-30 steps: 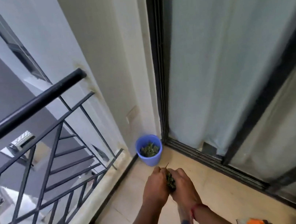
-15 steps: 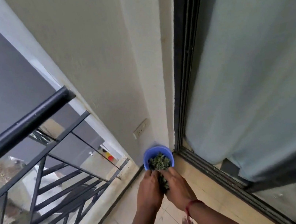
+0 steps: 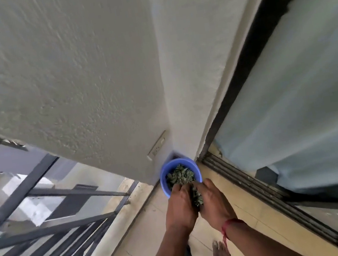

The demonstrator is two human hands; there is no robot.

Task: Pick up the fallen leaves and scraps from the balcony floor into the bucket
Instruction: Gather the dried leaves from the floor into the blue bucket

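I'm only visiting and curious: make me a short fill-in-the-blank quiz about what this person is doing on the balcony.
1. The bucket standing in the corner is ____ in colour.
2. The left hand and the right hand hold a clump of green ____ between them at the bucket's near rim.
3. A red thread is tied round the person's ____ wrist.

Missing words: blue; leaves; right.

Rough off-white walls (image 3: 89,74) are meeting in a corner, a white socket (image 3: 157,146) sitting low on one. A dark metal railing (image 3: 47,231) is running along the left of the beige tiled floor (image 3: 137,242); a pale curtain (image 3: 303,107) is hanging behind the black-framed sliding door (image 3: 259,37).
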